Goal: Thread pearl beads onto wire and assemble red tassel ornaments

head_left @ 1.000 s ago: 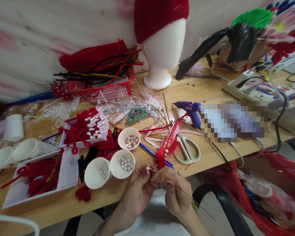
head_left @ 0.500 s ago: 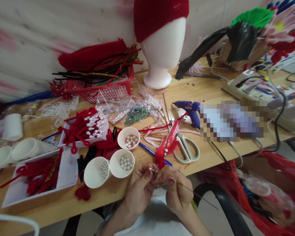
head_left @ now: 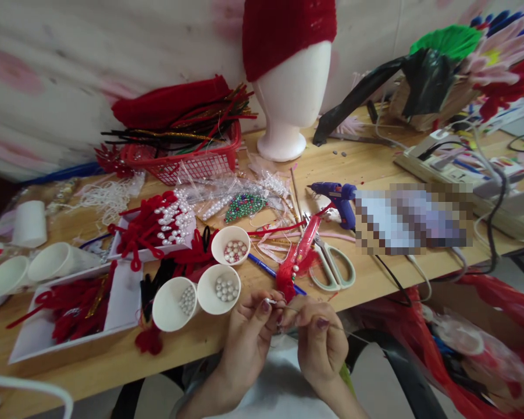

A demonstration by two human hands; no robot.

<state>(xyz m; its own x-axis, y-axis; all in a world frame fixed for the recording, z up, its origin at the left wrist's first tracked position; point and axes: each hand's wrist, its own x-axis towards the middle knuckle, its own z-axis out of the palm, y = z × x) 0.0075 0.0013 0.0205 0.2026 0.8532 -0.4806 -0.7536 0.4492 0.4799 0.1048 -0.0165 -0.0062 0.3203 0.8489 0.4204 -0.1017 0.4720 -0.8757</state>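
Observation:
My left hand [head_left: 248,337] is pinched on a small pearl bead [head_left: 268,301] at the table's front edge. My right hand [head_left: 320,343] is pinched on a thin wire [head_left: 353,333] that runs off to the right. Both hands meet just below a red tasselled ornament [head_left: 294,265] that lies on the table with a few pearls on it. Left of my hands stand three white paper cups of beads [head_left: 220,289], [head_left: 174,302], [head_left: 231,244].
Scissors [head_left: 334,265], a blue pen [head_left: 266,269] and a blue glue gun [head_left: 338,195] lie beyond the ornament. White trays of red knots [head_left: 81,305] sit at the left. A red basket [head_left: 187,160] and a foam head [head_left: 290,96] stand at the back. A power strip [head_left: 440,166] lies right.
My right hand has shifted slightly right and down, and the wire now lies flatter. The view has tilted a little. My left hand keeps its pinch in about the same place.

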